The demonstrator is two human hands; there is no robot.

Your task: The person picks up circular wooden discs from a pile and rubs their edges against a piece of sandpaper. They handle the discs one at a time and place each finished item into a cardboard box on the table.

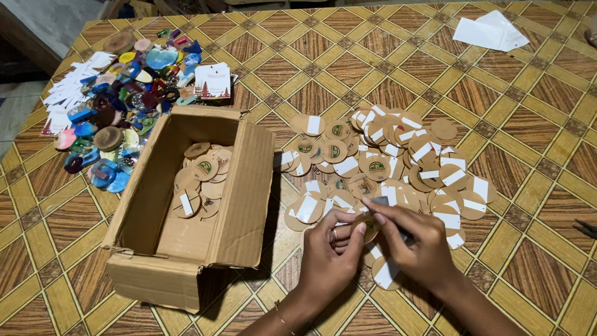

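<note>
Round tan wooden disc point(367, 225), small, flat, pinched by left hand point(329, 258) and right hand point(415, 244) fingertips

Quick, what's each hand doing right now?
Left hand: closed on a round wooden disc.
Right hand: fingers pinched at the same disc.

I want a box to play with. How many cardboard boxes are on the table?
1: the open brown cardboard box sits left of the hands, holding some round wooden discs.

matt wooden discs point(398, 162), rough cardboard box point(242, 186)
</note>
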